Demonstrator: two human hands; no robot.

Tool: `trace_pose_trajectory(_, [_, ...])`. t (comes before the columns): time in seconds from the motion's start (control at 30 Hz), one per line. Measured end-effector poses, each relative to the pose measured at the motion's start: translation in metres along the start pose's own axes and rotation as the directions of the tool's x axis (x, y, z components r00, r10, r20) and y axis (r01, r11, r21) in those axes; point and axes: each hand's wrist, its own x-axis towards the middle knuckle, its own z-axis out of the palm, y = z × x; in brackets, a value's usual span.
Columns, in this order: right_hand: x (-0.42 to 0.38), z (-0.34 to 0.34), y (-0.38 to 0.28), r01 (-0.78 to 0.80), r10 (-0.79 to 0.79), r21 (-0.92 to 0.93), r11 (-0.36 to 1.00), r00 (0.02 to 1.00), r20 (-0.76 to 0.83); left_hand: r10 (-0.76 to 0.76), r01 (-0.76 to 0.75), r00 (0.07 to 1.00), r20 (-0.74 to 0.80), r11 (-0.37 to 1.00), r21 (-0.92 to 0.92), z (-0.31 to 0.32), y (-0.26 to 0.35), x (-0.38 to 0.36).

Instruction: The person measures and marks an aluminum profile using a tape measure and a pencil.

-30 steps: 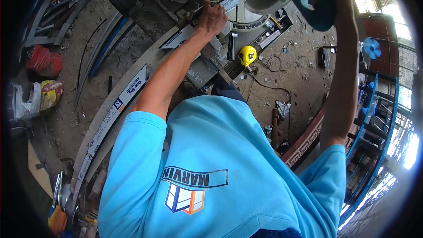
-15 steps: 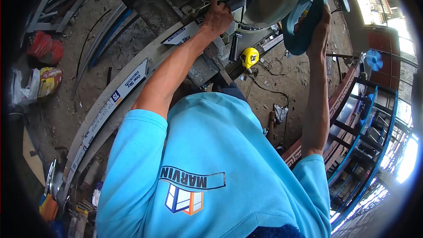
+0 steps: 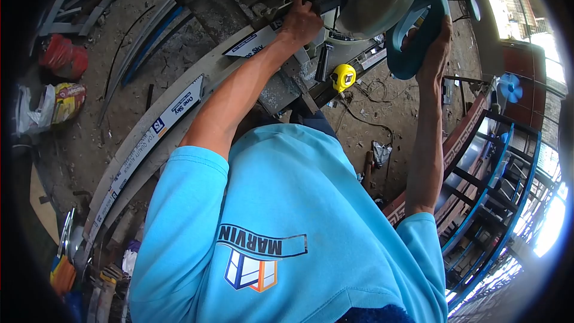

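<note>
A long aluminium profile [image 3: 143,130] with printed film runs from the lower left up to the miter saw [image 3: 378,0] at the top. My left hand [image 3: 301,22] is closed on the profile's upper end, beside the saw's base. My right hand [image 3: 438,48] is wrapped round the dark green saw handle [image 3: 412,54], right of the round blade guard. The blade guard hides the blade. A yellow tape measure [image 3: 343,78] lies just below the saw.
Curved-looking metal strips [image 3: 149,42] and a red bag [image 3: 63,57] lie at the left. A blue-edged rack [image 3: 496,173] and a small blue fan [image 3: 510,87] stand at the right. A cable and scraps lie on the floor.
The view has shifted slightly, so the saw and tape measure appear a little further right and lower. Both hands keep their hold.
</note>
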Motion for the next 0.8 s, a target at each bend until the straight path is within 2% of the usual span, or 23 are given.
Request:
trace_pose_trajectory(0.13, [-0.002,0.002,0.005,-0.013,0.013,0.006,1.0,0.999,-0.035,-0.002,0.002,0.999,-0.043,1.0,0.004,0.004,0.0,0.0])
trace_pose_trajectory(0.2, [-0.001,0.0,0.015,0.046,-0.046,0.008,0.999,0.999,-0.001,-0.003,0.004,0.999,-0.043,1.0,0.013,0.005,0.0,0.0])
trace_pose_trajectory(0.33, [-0.008,0.003,0.032,0.06,-0.06,0.024,0.998,0.998,-0.023,-0.003,0.002,0.999,-0.047,1.0,-0.017,0.003,-0.001,0.0])
trace_pose_trajectory(0.4, [-0.01,0.005,0.053,0.162,-0.165,-0.043,0.986,0.982,-0.093,-0.002,0.001,0.999,-0.05,1.0,-0.017,0.003,-0.002,0.001])
trace_pose_trajectory(0.5, [-0.017,0.011,0.067,0.194,-0.2,-0.061,0.979,0.972,-0.119,0.011,-0.012,0.998,-0.066,1.0,-0.012,0.002,-0.002,0.001])
trace_pose_trajectory(0.53, [-0.017,0.014,0.066,0.206,-0.214,-0.069,0.976,0.968,-0.129,0.018,-0.018,1.0,0.007,1.0,-0.018,0.0,-0.002,0.001])
trace_pose_trajectory(0.57, [-0.013,0.01,0.056,0.215,-0.222,-0.067,0.974,0.967,-0.128,0.028,-0.026,0.996,0.079,0.999,-0.027,-0.002,-0.001,0.001])
trace_pose_trajectory(0.67, [0.01,-0.005,-0.028,0.046,-0.046,-0.148,0.988,0.999,0.005,-0.01,0.011,0.995,0.104,1.0,-0.011,-0.001,0.0,0.001])
trace_pose_trajectory(0.73, [0.024,-0.005,-0.075,-0.026,0.028,-0.224,0.974,1.0,0.007,-0.019,0.017,0.998,0.058,1.0,0.025,0.002,0.001,0.0])
trace_pose_trajectory(0.8, [0.029,-0.002,-0.093,-0.063,0.066,-0.234,0.97,0.998,0.003,-0.026,0.025,1.0,0.011,0.998,0.057,0.001,0.002,0.0])
